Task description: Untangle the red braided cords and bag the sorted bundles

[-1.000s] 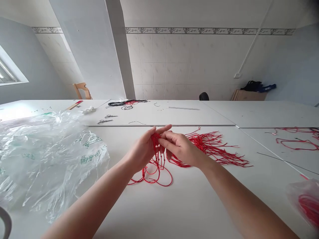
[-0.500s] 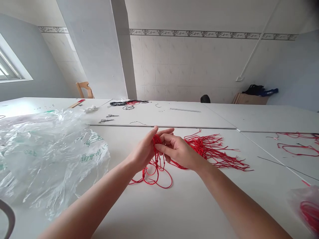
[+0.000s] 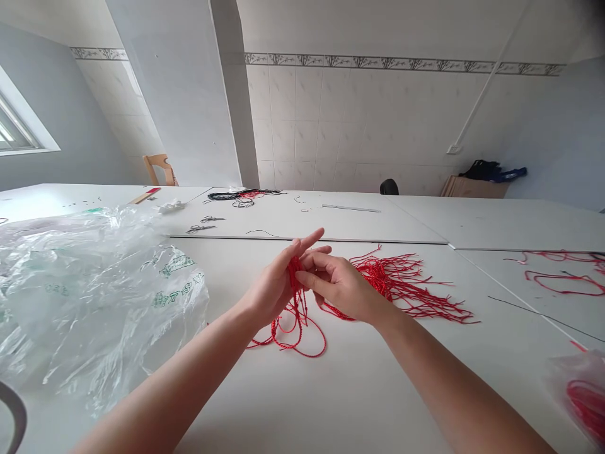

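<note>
Holds red cords (image 3: 293,272) in grip of left hand (image 3: 273,285), above white surface (image 3: 302,403), with loops dangling; touches same cords with right hand (image 3: 343,284), narrow in grip, cannot tell if pinching; shows red cord heap (image 3: 384,280) just behind right hand; farther off, shows scissors (image 3: 202,228), then black cords (image 3: 225,196).

Illegible green lettering (image 3: 174,294) on plastic bag (image 3: 108,328)

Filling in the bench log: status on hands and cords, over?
Left hand holds red cords, some hanging below. Right hand touching them, grip partly hidden. Plastic bag off left, not between hands and cords.
</note>
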A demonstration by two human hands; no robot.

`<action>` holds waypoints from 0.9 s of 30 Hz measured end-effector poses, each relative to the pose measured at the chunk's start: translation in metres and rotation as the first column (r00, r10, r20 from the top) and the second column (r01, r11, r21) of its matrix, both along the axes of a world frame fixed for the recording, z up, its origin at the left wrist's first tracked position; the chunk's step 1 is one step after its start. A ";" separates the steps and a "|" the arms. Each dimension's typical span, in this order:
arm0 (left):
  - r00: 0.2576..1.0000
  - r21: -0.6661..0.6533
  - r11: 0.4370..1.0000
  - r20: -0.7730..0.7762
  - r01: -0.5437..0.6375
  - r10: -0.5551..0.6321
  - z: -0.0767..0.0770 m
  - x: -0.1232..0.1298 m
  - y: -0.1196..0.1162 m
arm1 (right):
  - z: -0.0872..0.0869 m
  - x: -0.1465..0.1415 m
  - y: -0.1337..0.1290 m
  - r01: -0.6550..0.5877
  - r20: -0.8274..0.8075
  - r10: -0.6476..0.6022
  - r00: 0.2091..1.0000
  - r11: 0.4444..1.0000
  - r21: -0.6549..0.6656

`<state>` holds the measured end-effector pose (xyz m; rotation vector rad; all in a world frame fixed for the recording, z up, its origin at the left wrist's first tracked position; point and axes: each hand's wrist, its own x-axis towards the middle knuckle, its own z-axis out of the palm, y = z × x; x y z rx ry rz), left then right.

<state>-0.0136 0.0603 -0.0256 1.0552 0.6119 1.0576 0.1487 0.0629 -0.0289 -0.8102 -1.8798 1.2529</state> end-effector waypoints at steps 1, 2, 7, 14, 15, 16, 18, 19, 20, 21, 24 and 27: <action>1.000 -0.002 1.000 -0.005 0.002 -0.002 0.001 0.001 -0.001 | 0.000 -0.001 0.000 -0.013 -0.005 0.013 1.000 1.000 -0.007; 1.000 0.002 1.000 -0.014 0.006 -0.006 0.001 0.002 -0.002 | -0.001 -0.002 0.000 -0.028 -0.009 0.028 1.000 1.000 -0.013; 0.998 0.051 0.997 -0.025 0.054 -0.053 -0.001 0.003 -0.002 | -0.001 -0.002 0.000 -0.057 -0.022 0.056 0.998 0.998 -0.031; 0.998 0.051 0.998 0.052 0.027 -0.030 -0.005 0.000 0.000 | 0.004 0.002 0.000 -0.041 -0.066 0.039 0.997 0.998 -0.042; 0.998 0.049 0.999 0.052 0.018 -0.020 -0.004 0.001 0.000 | 0.004 0.001 -0.001 -0.053 -0.074 0.049 0.996 0.997 -0.048; 0.999 0.048 0.999 0.046 0.009 -0.012 -0.004 0.001 -0.001 | 0.004 0.000 -0.001 -0.063 -0.081 0.059 0.995 0.997 -0.051; 1.000 0.046 0.999 0.027 0.001 -0.002 -0.003 0.001 -0.003 | 0.003 -0.001 -0.002 -0.077 -0.089 0.072 0.993 0.996 -0.053; 1.000 0.045 0.999 0.018 0.010 -0.011 -0.002 0.001 -0.003 | 0.003 -0.001 -0.002 -0.083 -0.094 0.077 0.993 0.995 -0.053; 1.000 0.048 0.998 0.011 0.027 -0.028 -0.002 0.000 -0.003 | 0.003 -0.002 -0.002 -0.091 -0.100 0.085 0.991 0.994 -0.055; 0.998 0.053 0.997 0.004 0.056 -0.056 -0.002 -0.001 -0.003 | 0.002 -0.001 -0.002 -0.101 -0.104 0.094 0.990 0.993 -0.060; 0.988 0.089 0.985 -0.028 0.151 -0.149 -0.004 -0.003 -0.001 | 0.001 0.000 -0.001 -0.119 -0.086 0.112 0.990 0.990 -0.074; 0.984 0.118 0.977 -0.049 0.177 -0.172 -0.007 -0.005 0.002 | 0.001 0.003 0.000 -0.097 -0.051 0.095 0.994 0.994 -0.048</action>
